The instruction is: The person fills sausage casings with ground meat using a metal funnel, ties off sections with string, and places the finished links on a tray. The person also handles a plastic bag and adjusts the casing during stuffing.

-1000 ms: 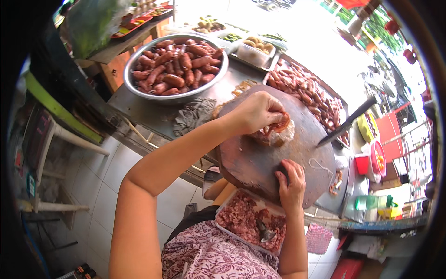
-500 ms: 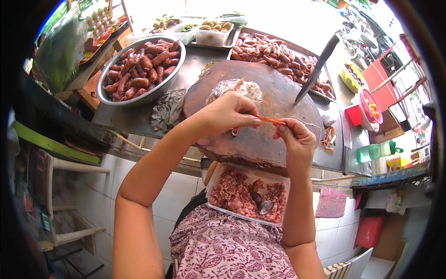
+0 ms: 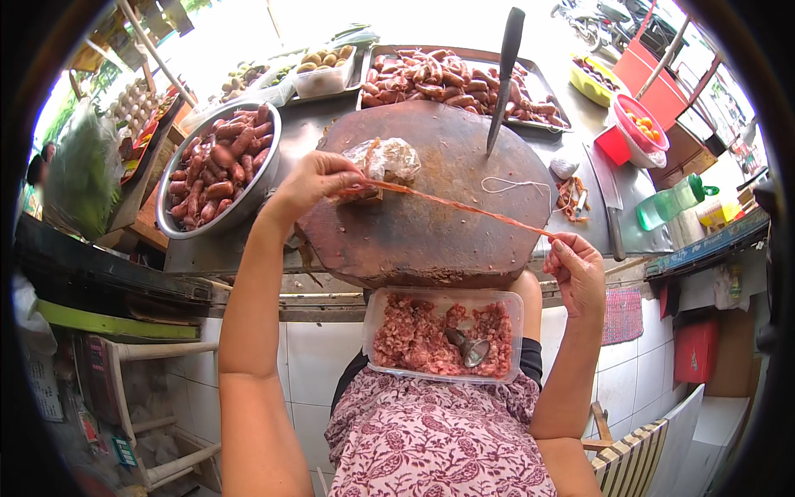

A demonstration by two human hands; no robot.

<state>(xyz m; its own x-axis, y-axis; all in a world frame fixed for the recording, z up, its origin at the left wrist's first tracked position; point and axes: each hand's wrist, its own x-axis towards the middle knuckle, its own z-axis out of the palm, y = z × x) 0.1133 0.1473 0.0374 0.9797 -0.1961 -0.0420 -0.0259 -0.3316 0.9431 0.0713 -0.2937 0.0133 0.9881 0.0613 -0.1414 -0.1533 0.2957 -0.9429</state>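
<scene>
A long, thin sausage casing (image 3: 460, 204), reddish and limp, is stretched across the round wooden chopping block (image 3: 439, 240). My left hand (image 3: 310, 184) pinches its left end beside a clear plastic bag (image 3: 393, 160) lying on the block. At the block's right edge, my right hand (image 3: 578, 267) is closed on the other end. Below the block, a clear plastic tub (image 3: 515, 331) rests on my lap with minced meat (image 3: 414, 340) in it. A metal tool (image 3: 475, 353) with a rounded end lies on the meat; its exact kind is unclear.
A knife (image 3: 502, 95) stands point-down in the block, and a cleaver (image 3: 609, 186) lies to the right. White string (image 3: 515, 184) curls on the block. Sausages fill a metal bowl (image 3: 272, 157) at left and a tray (image 3: 551, 124) behind. A green bottle (image 3: 672, 201) stands far right.
My hands have moved apart, the left one leftward and the right one rightward. The casing, bunched between them before, is now drawn out long. The view has shifted too.
</scene>
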